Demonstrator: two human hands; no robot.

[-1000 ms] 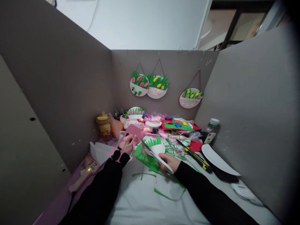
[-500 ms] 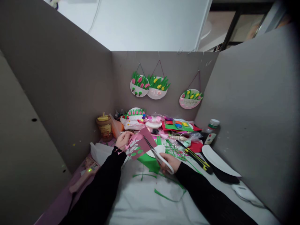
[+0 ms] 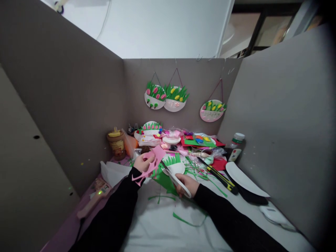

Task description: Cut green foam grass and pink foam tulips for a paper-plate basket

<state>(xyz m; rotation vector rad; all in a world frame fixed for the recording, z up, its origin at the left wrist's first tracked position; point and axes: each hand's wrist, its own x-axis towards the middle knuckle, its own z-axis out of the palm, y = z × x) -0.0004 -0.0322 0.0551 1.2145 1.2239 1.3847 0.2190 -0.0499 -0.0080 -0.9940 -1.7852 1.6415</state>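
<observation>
A pink foam sheet with cut-out holes (image 3: 152, 161) is seen beside white-handled scissors (image 3: 178, 181); green paper strips (image 3: 183, 218) are scattered on the white table cover (image 3: 157, 231), and black sleeves (image 3: 118, 213) are worn

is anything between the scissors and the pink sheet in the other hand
Nothing visible. The right hand holds the white-handled scissors, whose blades point up-left at the pink foam sheet gripped in the left hand. The blade tips sit right beside the sheet's edge; whether they touch it cannot be told.
</observation>
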